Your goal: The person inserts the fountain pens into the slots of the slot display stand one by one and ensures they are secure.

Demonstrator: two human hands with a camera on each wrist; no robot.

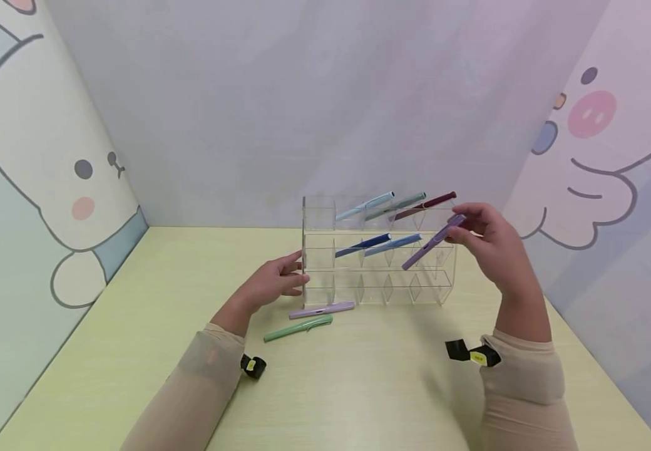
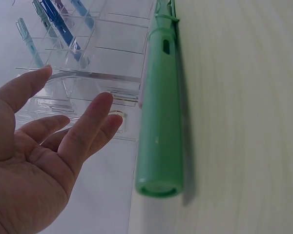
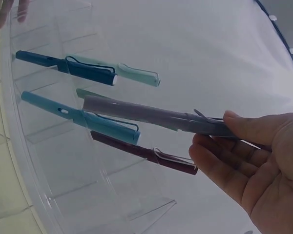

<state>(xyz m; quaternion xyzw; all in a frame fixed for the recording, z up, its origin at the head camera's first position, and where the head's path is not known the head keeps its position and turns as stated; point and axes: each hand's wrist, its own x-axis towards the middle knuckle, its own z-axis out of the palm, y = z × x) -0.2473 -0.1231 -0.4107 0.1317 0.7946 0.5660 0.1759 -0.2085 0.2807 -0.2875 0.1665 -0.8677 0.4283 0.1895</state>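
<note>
Between thumb and fingers, my right hand (image 1: 489, 244) pinches a purple pen (image 1: 429, 245) near its clip end. The pen slants over the right part of a clear tiered pen rack (image 1: 320, 295). My left hand (image 1: 269, 282) is at the rack's left side, fingers extended and fingertips right at its edge. Light blue (image 1: 367, 205), grey-green (image 1: 397, 206) and dark red (image 1: 427, 205) pens lean in the top tier. The middle tier bears a dark blue pen (image 1: 362, 245) and a blue pen (image 1: 393, 244).
On the table (image 1: 359, 388) in front of the rack lie a lilac pen (image 1: 322, 310) and a green pen (image 1: 297, 327). The green pen looms large in the left wrist view. A pale curtain (image 1: 280, 113) hangs behind, with cartoon-printed panels (image 1: 49, 163) at both sides.
</note>
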